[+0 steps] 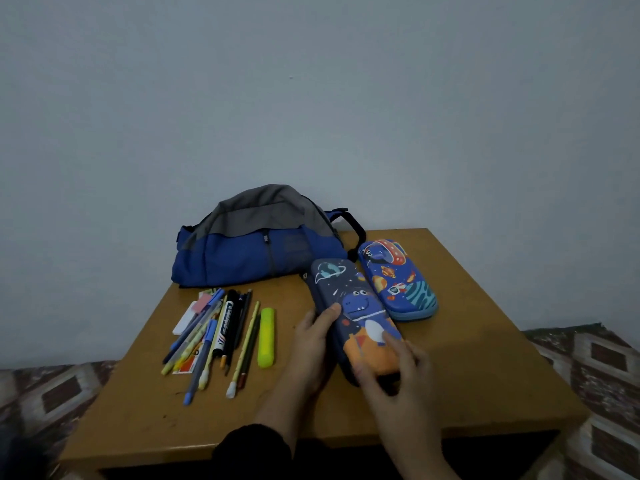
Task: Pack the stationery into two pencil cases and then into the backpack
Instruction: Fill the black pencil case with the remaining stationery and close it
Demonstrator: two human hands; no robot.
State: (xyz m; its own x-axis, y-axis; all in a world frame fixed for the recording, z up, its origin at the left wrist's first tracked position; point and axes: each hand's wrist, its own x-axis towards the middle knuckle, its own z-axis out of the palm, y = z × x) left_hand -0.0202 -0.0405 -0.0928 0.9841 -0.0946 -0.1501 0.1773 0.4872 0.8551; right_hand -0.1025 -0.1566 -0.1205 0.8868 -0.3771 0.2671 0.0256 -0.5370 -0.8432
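A dark blue pencil case [349, 306] with a dinosaur print lies closed on the wooden table [467, 358]. My left hand [313, 344] grips its left side, thumb on the lid. My right hand [391, 372] holds its near end, fingers curled round the edge. A second, brighter blue pencil case [398, 280] with planets lies closed just right of it. A blue and grey backpack [259, 247] rests at the table's far edge. Pens, pencils and markers [214, 337] lie spread on the left, with a yellow highlighter [266, 337] beside them.
A white and pink eraser [192, 311] and a small card lie under the pens' far-left end. The table stands against a plain wall. Patterned fabric [595, 362] shows on both sides below the table.
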